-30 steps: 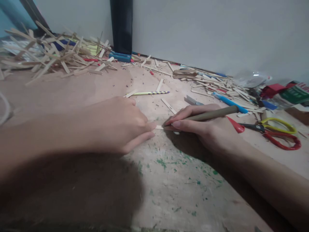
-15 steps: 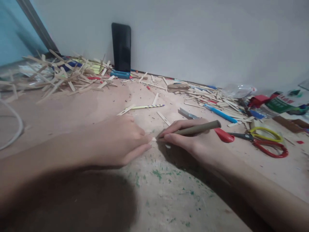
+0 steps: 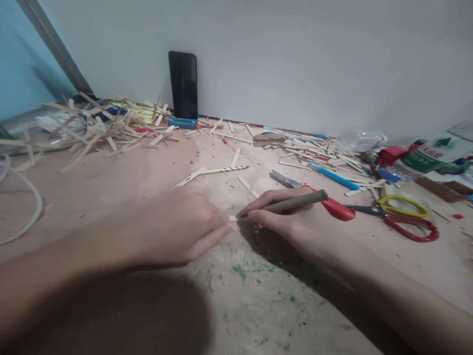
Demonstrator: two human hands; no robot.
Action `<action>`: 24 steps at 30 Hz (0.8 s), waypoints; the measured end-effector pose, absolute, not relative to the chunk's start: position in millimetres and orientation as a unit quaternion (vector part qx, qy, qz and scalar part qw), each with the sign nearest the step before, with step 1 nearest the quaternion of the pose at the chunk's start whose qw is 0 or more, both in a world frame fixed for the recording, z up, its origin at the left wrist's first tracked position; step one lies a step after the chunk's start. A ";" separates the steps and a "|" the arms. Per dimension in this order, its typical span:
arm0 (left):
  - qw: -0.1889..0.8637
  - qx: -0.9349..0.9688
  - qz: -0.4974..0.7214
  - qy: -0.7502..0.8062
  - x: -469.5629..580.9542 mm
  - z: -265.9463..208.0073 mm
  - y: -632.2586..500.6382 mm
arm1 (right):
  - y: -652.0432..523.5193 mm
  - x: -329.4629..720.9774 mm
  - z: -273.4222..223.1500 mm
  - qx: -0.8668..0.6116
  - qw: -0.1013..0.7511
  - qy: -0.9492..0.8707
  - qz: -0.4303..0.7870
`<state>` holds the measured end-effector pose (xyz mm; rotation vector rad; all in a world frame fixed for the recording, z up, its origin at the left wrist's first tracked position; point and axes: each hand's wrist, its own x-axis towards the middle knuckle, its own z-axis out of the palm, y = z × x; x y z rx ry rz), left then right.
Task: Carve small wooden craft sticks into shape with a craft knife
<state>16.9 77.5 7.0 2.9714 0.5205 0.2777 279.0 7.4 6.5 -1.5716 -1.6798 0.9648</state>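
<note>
Low over the table, my left hand (image 3: 185, 227) pinches a small craft stick (image 3: 233, 218) between thumb and fingertips. Only a short pale end of the stick shows between my two hands. My right hand (image 3: 291, 217) grips a grey-brown pen-shaped tool (image 3: 299, 201) like a pencil, its tip at the stick's end; the tip is too small to make out. Behind my right hand lie red-handled pliers (image 3: 283, 178), partly covered by it. A patterned pencil (image 3: 221, 170) and loose craft sticks (image 3: 247, 187) lie just beyond my hands.
Scissors (image 3: 384, 211) with yellow and red handles lie to the right, near a blue pen (image 3: 334, 176). Heaps of sticks (image 3: 107, 128) stand at the back left and right. A phone (image 3: 184, 84) leans upright in a blue stand. A white cable (image 3: 35, 197) curls at left.
The view has tilted up slightly, so things sit a little lower in the picture. Both hands keep their grips, with the tool's tip still at the stick.
</note>
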 end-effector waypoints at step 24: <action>0.109 0.979 0.128 0.120 17.3 6.9 70.5 | 1.7 274.6 5.0 -0.564 0.363 -0.613 0.418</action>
